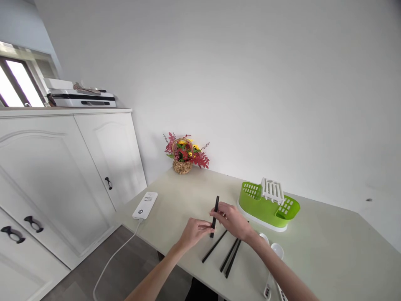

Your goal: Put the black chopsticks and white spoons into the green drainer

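A pair of black chopsticks [216,203] stands nearly upright between my hands above the table. My left hand [196,230] pinches the pair near its lower part, and my right hand [231,217] grips it higher up. Below my right forearm, several loose black chopsticks [214,246] lie spread on the tabletop, their far ends partly hidden by that hand. Two white spoons [277,251] lie by my right forearm, which covers part of them. Behind my right hand is a green utensil holder [260,210] with a white slotted rack on its top and a white base.
A white power bank [145,205] with a cable lies at the table's left edge. Against the wall stands a wicker basket [182,167] of artificial flowers. White cabinets [115,163] fill the left side, with a case [84,100] on top. The pale table [326,251] extends right.
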`<action>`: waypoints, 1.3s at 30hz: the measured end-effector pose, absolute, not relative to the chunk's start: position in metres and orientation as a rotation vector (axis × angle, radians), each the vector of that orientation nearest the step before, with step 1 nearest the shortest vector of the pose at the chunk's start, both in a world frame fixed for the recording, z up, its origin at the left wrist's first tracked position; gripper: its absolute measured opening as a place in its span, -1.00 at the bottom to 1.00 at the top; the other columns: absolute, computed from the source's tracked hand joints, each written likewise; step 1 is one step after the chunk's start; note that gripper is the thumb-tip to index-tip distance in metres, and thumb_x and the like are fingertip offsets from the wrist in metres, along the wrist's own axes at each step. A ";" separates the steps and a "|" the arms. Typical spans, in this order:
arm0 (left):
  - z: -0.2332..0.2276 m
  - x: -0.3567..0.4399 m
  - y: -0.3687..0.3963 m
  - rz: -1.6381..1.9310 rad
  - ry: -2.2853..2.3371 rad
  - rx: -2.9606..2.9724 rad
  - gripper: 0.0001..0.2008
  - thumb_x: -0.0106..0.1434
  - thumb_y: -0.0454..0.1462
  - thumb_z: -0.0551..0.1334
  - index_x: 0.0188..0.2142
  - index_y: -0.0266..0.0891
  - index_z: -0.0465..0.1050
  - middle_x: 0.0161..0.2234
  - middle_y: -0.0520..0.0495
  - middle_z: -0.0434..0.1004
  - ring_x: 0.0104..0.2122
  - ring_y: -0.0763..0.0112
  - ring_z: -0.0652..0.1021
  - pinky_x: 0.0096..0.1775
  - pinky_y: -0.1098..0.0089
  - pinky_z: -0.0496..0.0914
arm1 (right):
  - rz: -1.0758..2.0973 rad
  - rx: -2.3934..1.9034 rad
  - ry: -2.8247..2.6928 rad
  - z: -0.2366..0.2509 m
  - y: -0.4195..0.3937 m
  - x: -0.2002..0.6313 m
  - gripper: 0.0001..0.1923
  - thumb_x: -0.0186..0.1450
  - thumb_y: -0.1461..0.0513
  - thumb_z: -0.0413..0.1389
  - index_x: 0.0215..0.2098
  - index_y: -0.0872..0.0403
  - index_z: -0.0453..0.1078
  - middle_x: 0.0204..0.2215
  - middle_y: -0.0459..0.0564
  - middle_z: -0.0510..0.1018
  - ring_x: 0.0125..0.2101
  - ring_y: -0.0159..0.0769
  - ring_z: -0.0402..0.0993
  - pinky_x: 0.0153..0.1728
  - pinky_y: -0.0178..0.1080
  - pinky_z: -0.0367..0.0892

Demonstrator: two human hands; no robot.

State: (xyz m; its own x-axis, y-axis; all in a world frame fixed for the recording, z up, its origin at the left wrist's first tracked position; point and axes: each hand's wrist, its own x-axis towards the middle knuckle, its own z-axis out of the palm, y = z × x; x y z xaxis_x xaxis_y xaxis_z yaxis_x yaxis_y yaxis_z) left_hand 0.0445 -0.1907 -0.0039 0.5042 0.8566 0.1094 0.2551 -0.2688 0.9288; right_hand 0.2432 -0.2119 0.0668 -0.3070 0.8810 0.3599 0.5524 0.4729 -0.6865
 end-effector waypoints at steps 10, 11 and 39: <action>-0.010 0.055 -0.194 0.766 0.933 1.837 -0.57 0.31 0.08 0.28 -0.27 -0.21 0.70 -0.24 -0.12 0.74 -0.18 0.13 0.68 -0.09 0.33 0.50 | 0.329 -1.318 -1.865 0.089 -0.231 0.249 -0.55 0.52 -0.07 -0.13 -0.36 -0.02 0.35 -0.42 -0.06 0.51 -0.46 -0.31 0.37 -0.38 -0.27 0.26; -0.011 0.055 -0.193 0.748 0.961 1.850 -0.56 0.30 0.09 0.28 -0.29 -0.22 0.70 -0.26 -0.12 0.74 -0.19 0.13 0.67 -0.10 0.34 0.50 | 0.317 -1.325 -1.863 0.089 -0.233 0.249 -0.54 0.52 -0.07 -0.13 -0.38 -0.02 0.35 -0.43 -0.07 0.51 -0.47 -0.32 0.37 -0.38 -0.28 0.25; -0.027 0.061 -0.179 0.754 1.085 1.860 -0.54 0.40 0.06 0.17 -0.36 -0.24 0.57 -0.40 -0.10 0.64 -0.40 0.35 0.58 -0.35 0.44 0.40 | 0.262 -1.861 -1.668 0.113 -0.084 0.457 -0.37 0.42 -0.20 -0.12 -0.30 0.03 0.58 -0.52 0.00 0.60 -0.59 -0.29 0.42 -0.49 -0.23 0.28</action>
State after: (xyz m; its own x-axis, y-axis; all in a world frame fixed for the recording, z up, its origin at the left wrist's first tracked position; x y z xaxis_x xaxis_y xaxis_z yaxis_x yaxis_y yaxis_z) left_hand 0.0613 -0.1788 -0.0267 0.4459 0.8911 0.0845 0.3903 -0.2785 0.8776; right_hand 0.4568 -0.0838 0.1132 0.1830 0.9505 0.2511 0.8280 -0.0113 -0.5606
